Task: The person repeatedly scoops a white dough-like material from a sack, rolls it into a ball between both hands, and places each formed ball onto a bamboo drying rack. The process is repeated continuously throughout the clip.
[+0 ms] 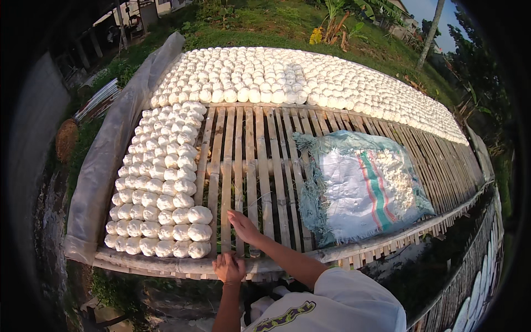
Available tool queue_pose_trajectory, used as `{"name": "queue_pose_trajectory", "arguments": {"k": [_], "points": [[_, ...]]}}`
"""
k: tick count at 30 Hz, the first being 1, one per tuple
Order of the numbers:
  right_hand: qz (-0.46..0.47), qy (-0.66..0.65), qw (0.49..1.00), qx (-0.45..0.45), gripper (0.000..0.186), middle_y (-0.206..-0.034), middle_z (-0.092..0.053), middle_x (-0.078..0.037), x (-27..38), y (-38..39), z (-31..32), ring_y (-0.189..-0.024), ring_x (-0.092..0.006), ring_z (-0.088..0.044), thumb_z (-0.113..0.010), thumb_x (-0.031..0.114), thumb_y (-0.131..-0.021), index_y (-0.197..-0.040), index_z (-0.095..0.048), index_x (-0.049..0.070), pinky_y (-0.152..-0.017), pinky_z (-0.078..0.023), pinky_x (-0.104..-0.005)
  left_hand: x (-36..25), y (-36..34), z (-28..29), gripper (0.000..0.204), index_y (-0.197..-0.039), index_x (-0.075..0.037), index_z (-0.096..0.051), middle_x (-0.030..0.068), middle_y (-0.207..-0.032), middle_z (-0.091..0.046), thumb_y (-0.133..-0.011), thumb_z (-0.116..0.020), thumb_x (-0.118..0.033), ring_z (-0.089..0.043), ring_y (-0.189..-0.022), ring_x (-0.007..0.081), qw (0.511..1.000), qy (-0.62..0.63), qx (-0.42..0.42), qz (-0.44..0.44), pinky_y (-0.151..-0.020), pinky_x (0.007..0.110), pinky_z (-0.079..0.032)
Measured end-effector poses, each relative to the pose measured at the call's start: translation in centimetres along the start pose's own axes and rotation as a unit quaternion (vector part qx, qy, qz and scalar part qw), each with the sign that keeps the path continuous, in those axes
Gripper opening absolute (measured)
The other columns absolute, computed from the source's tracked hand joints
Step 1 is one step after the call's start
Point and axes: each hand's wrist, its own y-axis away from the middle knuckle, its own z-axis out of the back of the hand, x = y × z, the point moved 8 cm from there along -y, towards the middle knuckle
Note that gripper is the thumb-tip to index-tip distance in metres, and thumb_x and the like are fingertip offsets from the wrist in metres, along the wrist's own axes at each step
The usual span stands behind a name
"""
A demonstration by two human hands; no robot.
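Observation:
My left hand [229, 267] rests at the near edge of the bamboo rack [271, 166], fingers curled over its rail beside the closest row of white lumps [157, 221]. My right hand [243, 226] reaches over the bare slats just right of that block, fingers apart and nothing held. The pale, rounded lumps sit packed in rows on the left, and a wide band of similar ones [243, 72] covers the back of the rack.
A frayed teal and white woven sack [348, 188] with pale crumbs lies on the right slats. Rolled clear plastic [116, 155] runs along the left side. Grass [265, 30] and plants border the back; another slatted rack [464, 282] stands at lower right.

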Motion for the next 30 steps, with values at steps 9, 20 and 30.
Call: {"name": "queue_pose_trajectory", "arguments": {"k": [9, 20, 30], "points": [[-0.105, 0.021, 0.948, -0.300, 0.044, -0.110, -0.077, -0.012, -3.7, 23.3, 29.8, -0.103, -0.0204, -0.069, -0.060, 0.039, -0.108, -0.127, -0.072, 0.000, -0.093, -0.053, -0.0357, 0.8, -1.8, -2.6, 0.020, -0.105, -0.006, -0.067, 0.0035, -0.081, -0.067, -0.087, -0.070, -0.015, -0.065, -0.084, 0.0226, 0.969, -0.014, 0.163, 0.186, -0.083, 0.043, -0.049], [-0.106, 0.124, 0.801, -0.576, 0.038, -0.118, -0.074, -0.024, -6.0, 35.3, 65.1, -0.104, -0.0338, -0.074, -0.066, 0.027, -0.101, -0.125, -0.071, -0.003, -0.098, -0.056, -0.0426, -26.1, 1.2, -19.8, 0.015, -0.108, -0.001, -0.064, 0.0075, -0.089, -0.063, -0.097, -0.065, -0.011, -0.061, -0.078, 0.0164, 0.868, 0.247, 0.427, -0.058, -0.071, 0.034, -0.051], [-0.395, 0.459, 0.621, -0.498, 0.072, -0.169, -0.034, -0.022, -13.2, 27.9, 89.9, -0.158, -0.0374, -0.027, -0.056, 0.044, -0.097, -0.156, -0.048, 0.004, -0.129, -0.016, -0.0561, -31.4, 3.2, -21.0, 0.017, -0.101, -0.004, -0.069, 0.0201, -0.093, -0.065, -0.090, -0.070, -0.016, -0.060, -0.089, 0.0416, 0.897, 0.150, 0.370, -0.191, -0.083, 0.052, -0.047]]}}
